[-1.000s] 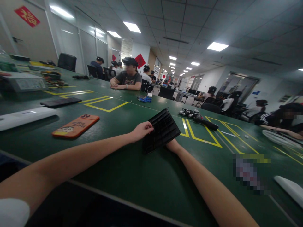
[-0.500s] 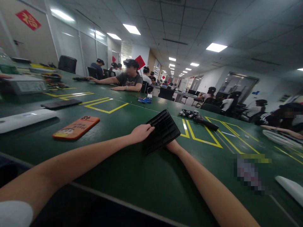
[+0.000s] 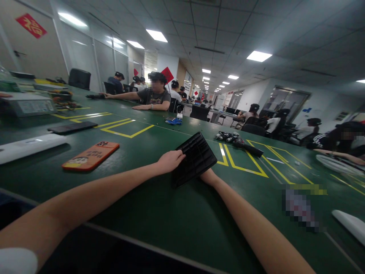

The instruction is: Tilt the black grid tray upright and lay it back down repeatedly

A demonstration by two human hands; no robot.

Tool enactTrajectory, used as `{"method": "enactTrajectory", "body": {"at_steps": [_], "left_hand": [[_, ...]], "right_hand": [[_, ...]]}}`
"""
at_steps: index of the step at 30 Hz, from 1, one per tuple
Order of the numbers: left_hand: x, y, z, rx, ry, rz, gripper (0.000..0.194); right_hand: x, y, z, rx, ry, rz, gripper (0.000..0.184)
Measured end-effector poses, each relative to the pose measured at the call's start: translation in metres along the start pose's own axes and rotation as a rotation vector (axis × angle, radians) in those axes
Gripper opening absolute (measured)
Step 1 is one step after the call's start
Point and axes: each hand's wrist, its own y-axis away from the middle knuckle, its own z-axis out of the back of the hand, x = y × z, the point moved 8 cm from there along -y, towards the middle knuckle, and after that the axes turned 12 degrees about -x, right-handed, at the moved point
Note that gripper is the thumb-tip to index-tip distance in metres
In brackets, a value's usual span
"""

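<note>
A black ribbed tray (image 3: 196, 156) is tilted up off the green table (image 3: 159, 213), its near edge resting on the surface. My left hand (image 3: 169, 160) grips its left edge with curled fingers. My right hand (image 3: 207, 176) reaches beneath the tray's right underside; only its wrist shows and the fingers are hidden behind the tray.
An orange phone case (image 3: 91, 155) lies to the left, with a dark flat slab (image 3: 72, 127) and a white bar (image 3: 28, 146) beyond it. Black tools (image 3: 238, 141) lie past the tray by yellow floor-tape outlines (image 3: 242, 161). A seated person (image 3: 154, 95) leans on the far edge.
My hands and the tray have barely moved. The seated person across the table has stretched one arm out to the left along the table edge.
</note>
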Motion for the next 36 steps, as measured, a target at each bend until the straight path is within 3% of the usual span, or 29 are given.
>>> {"method": "enactTrajectory", "body": {"at_steps": [7,9,13,16,18,23,29,33,36], "left_hand": [[-0.004,0.0,0.005,-0.016,0.226,-0.032,0.008],[0.003,-0.002,0.002,0.0,0.374,0.116,0.003],[0.023,0.003,-0.013,0.054,0.82,0.59,0.007],[0.026,0.006,-0.017,0.08,0.962,0.72,0.004],[0.024,0.006,-0.015,0.128,0.888,0.649,0.008],[0.012,0.002,-0.011,0.193,0.512,0.254,0.051],[0.002,-0.005,-0.007,0.031,0.082,-0.056,0.043],[0.009,-0.014,0.001,-0.062,-0.058,-0.05,0.038],[0.042,-0.031,0.021,-0.136,-0.198,0.075,0.04]], "right_hand": [[-0.001,0.0,0.0,0.018,0.017,0.018,0.042],[0.001,0.001,-0.002,0.046,0.043,0.041,0.044],[0.002,0.002,-0.004,0.08,0.09,0.068,0.046],[0.001,0.003,-0.004,0.08,0.091,0.06,0.046],[0.002,0.002,-0.005,0.071,0.085,0.062,0.044],[0.004,0.001,-0.006,0.061,0.055,0.071,0.037],[0.006,0.001,-0.005,0.059,0.043,0.069,0.032],[-0.005,-0.007,0.006,0.036,0.089,0.05,0.033],[-0.032,-0.016,0.038,-0.036,0.269,-0.055,0.038]]}}
